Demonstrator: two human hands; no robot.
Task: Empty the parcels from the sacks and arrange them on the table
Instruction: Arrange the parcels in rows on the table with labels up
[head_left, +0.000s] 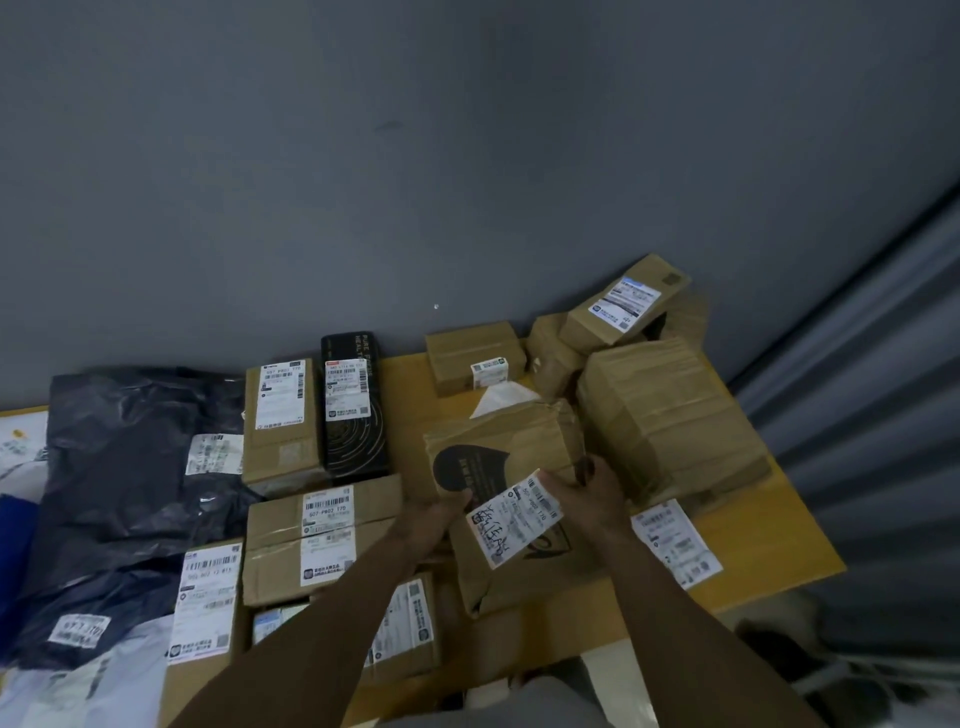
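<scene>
Item: paper parcel (511, 525), label upward for reading; left grip (436, 519) and right grip (587, 493) clasp its edges over counter (779, 551).

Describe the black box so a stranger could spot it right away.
Go to the back of the table, by the grey wall. The black box lies there beside a brown cardboard box. It alone is black and rigid, with printed lettering and a white label.

I have only the one head-worn wide-angle view, looking forward and down from close above the table (789, 540), which fills the lower half, with the grey wall (467, 156) straight ahead beyond.
</scene>
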